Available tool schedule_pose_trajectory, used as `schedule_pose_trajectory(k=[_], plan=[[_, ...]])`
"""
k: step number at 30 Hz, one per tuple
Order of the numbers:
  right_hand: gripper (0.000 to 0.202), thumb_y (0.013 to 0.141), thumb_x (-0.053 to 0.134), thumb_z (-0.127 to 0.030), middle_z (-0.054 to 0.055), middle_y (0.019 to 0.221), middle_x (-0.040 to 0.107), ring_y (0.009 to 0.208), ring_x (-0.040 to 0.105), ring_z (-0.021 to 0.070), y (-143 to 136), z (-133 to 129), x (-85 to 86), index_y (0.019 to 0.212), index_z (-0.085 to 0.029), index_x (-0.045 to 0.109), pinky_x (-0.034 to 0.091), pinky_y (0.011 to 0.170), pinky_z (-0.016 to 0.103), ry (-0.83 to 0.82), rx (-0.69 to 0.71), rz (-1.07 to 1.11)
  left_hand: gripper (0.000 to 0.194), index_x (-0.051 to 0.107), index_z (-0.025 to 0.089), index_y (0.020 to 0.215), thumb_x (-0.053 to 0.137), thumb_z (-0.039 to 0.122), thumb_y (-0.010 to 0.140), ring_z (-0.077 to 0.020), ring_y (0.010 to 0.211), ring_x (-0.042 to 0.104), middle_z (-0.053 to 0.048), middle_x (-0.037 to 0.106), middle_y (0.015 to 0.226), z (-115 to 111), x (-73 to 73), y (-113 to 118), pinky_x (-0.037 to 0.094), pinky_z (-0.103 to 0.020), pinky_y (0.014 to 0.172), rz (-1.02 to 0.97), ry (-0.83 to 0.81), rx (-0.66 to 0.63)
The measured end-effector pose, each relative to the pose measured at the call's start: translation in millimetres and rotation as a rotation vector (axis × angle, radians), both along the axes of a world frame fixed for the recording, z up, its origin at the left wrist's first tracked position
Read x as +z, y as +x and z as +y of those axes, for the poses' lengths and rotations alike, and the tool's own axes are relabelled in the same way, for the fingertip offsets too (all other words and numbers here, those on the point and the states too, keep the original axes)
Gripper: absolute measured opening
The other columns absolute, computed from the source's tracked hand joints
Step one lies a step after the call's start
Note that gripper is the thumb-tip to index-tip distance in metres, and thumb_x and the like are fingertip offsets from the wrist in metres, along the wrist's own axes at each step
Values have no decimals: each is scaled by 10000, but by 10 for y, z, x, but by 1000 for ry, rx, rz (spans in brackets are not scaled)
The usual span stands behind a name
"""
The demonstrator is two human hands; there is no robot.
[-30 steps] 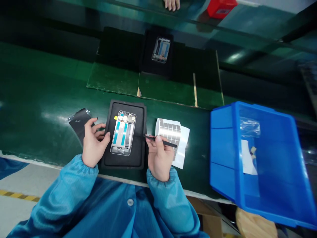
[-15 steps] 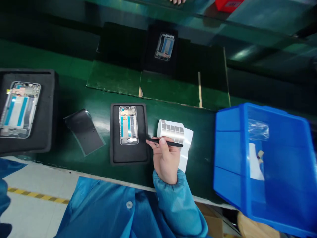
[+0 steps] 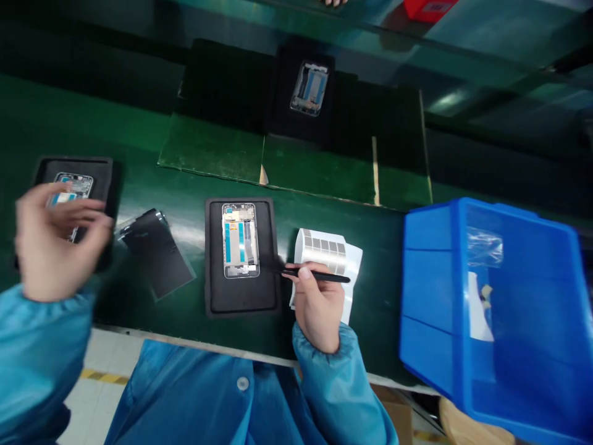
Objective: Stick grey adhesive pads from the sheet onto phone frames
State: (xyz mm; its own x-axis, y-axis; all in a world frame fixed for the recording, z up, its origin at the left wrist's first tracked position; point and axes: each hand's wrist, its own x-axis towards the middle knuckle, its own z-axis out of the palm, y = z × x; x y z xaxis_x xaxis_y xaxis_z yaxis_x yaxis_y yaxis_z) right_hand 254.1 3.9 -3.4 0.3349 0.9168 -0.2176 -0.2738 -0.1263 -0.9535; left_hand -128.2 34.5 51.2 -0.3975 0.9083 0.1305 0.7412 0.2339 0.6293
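My right hand grips slim black tweezers, pointing left, over the edge of a sheet of grey stickers. Just left of their tip, a black foam tray carries an opened phone with its inner parts and blue strips exposed. At the far left my left hand, blurred by motion, is over another black tray. Its fingers are apart and nothing shows in them. It partly covers a second opened phone. A dark film sheet lies between the two trays.
On the right stands a large blue bin with clear plastic and paper scraps inside. A raised green board at the back bears a third tray with a phone. A red container and another person's fingers show at the top.
My left hand has come into view at the left. The left tray and phone now look smaller and sit farther back. My right hand, still with the tweezers, has shifted slightly right and down.
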Motion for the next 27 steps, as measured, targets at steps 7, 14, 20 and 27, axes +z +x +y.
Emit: schedule_pose_trajectory(k=[7,14,20,27], plan=[[200,766,841,-338,-3,743,751,662,738,176,600,-53,41,823,-210,698,637,654,343,95,-222,-141,512,449,255,1334,611,145,861,-149,936,706,-17,733,1076,-1,-202,2006,580,-326,906,-365,-105,-729],[168,811,809,-341,10,808,763,750,748,180,893,-8,17,860,-216,708,625,724,341,108,-218,-185,429,553,205,1223,643,168,805,-136,806,666,-27,720,963,300,-335,2595,550,-277,747,-685,-255,-777],[154,803,818,-331,13,816,765,779,756,195,728,15,-63,852,-228,714,637,743,357,86,-88,-101,265,665,166,978,742,297,761,-93,619,573,3,641,757,118,-270,2263,455,-212,533,-960,-458,-503],[150,805,819,-327,19,834,776,771,756,206,719,50,-109,863,-229,722,630,749,382,97,-61,-148,286,594,192,1052,695,237,788,-113,695,619,-3,684,833,156,-306,2363,495,-242,611,-800,-304,-492]])
